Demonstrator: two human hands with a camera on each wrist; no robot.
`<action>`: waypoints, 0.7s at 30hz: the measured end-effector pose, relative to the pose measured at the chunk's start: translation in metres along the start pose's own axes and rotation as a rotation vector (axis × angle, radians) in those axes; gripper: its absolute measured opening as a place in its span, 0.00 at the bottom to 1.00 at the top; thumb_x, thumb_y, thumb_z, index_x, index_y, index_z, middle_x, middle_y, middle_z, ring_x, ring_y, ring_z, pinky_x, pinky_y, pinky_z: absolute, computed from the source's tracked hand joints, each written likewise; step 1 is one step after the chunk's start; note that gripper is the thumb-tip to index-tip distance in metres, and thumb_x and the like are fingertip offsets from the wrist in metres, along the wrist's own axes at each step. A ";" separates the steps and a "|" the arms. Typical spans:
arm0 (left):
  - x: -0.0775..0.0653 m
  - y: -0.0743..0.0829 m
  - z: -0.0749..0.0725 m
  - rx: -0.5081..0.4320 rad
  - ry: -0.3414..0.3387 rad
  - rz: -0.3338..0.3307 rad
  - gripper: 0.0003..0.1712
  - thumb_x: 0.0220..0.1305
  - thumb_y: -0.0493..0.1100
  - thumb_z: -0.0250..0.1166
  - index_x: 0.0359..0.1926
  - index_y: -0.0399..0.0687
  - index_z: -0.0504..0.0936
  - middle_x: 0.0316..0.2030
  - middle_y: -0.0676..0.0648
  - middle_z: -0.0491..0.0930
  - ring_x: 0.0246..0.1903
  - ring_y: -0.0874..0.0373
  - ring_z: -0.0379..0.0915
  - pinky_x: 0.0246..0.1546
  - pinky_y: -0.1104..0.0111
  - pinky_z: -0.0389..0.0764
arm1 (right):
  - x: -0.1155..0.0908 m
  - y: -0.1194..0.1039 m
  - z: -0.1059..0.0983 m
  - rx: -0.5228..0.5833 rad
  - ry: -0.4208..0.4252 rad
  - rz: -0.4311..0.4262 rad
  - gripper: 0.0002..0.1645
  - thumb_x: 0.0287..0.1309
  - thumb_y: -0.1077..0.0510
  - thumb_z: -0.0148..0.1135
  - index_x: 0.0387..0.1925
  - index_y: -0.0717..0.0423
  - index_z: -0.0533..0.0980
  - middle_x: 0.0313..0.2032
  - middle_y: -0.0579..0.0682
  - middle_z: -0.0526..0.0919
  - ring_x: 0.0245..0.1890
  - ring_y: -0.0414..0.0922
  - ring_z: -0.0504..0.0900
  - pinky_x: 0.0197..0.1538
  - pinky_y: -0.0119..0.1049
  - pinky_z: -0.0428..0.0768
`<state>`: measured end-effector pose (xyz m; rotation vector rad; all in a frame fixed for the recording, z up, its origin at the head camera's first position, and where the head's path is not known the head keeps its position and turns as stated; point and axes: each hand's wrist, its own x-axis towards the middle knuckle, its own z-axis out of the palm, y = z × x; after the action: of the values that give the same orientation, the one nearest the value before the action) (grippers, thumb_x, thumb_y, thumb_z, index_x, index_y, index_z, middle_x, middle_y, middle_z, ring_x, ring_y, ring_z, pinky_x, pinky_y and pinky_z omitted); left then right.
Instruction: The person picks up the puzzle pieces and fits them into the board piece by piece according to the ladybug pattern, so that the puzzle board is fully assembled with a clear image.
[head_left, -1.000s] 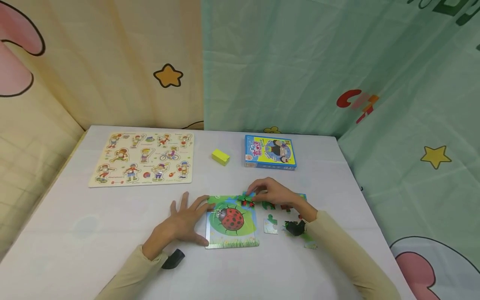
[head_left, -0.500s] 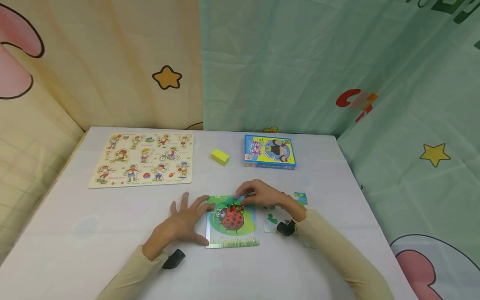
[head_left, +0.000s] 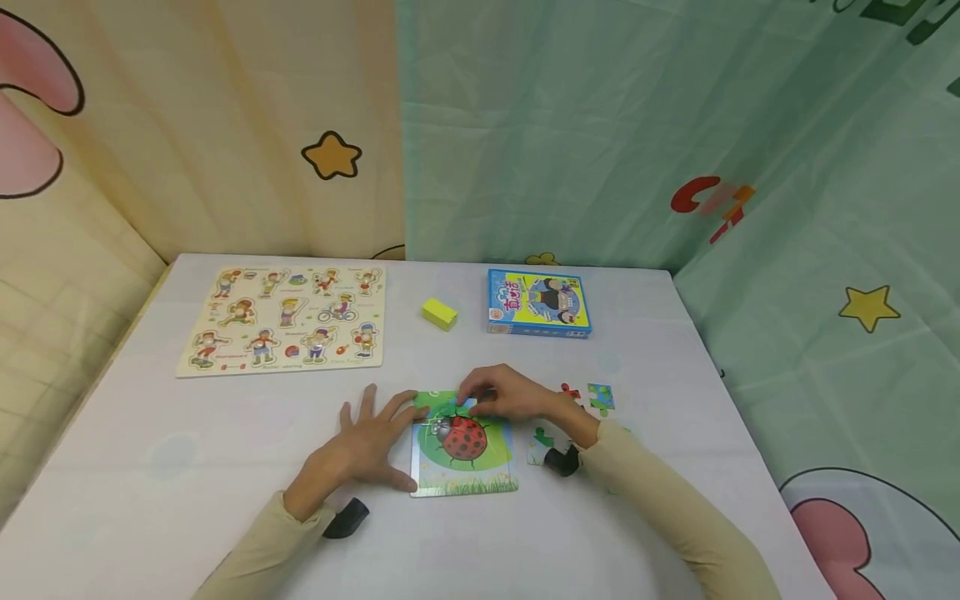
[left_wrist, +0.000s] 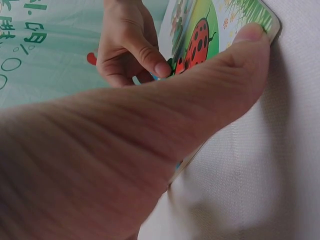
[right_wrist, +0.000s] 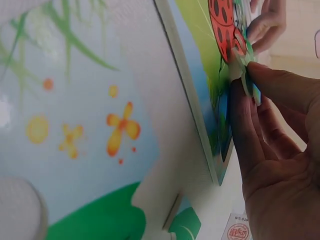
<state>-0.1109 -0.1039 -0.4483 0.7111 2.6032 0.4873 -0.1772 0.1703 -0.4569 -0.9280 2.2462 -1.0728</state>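
Note:
A square ladybug puzzle board lies flat before me. My left hand rests along its left side with spread fingers, thumb at the lower left corner and fingertips at the upper left. Over the board's upper part, my right hand pinches a jigsaw piece between thumb and fingers. In the right wrist view this piece is tilted against the board picture, near the ladybug's head. Loose jigsaw pieces lie right of the board, some hidden under the right forearm.
Behind to the left lies a wooden peg puzzle with children figures. A yellow block and a blue-and-yellow box stand at the back of the white table. Printed curtains hang behind and beside it.
My right hand has moved left with the jigsaw piece, from the board's upper right corner to above the ladybug. More loose pieces show behind it. My left hand has stayed in place.

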 end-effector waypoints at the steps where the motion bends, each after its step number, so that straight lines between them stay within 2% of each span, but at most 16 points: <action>1: 0.000 0.000 0.000 0.000 0.000 -0.001 0.58 0.38 0.62 0.82 0.71 0.59 0.67 0.76 0.45 0.54 0.71 0.21 0.38 0.59 0.19 0.48 | 0.000 -0.001 0.001 -0.015 0.001 0.003 0.12 0.60 0.67 0.67 0.47 0.59 0.83 0.49 0.54 0.83 0.42 0.44 0.80 0.47 0.27 0.82; 8: 0.000 -0.001 -0.001 -0.002 0.001 -0.003 0.59 0.38 0.62 0.83 0.72 0.58 0.67 0.76 0.45 0.53 0.71 0.20 0.37 0.59 0.19 0.48 | -0.001 -0.007 0.007 -0.110 0.002 0.031 0.15 0.59 0.64 0.70 0.48 0.56 0.83 0.53 0.51 0.81 0.52 0.44 0.80 0.55 0.27 0.81; 21: 0.001 -0.002 0.001 0.007 -0.007 -0.003 0.58 0.38 0.63 0.82 0.71 0.58 0.67 0.76 0.45 0.53 0.71 0.19 0.37 0.59 0.19 0.48 | -0.004 -0.016 0.015 -0.289 0.031 0.067 0.16 0.60 0.58 0.71 0.50 0.51 0.82 0.56 0.47 0.81 0.57 0.43 0.78 0.63 0.34 0.78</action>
<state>-0.1119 -0.1040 -0.4506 0.7102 2.6003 0.4746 -0.1588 0.1590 -0.4521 -0.9458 2.4834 -0.7502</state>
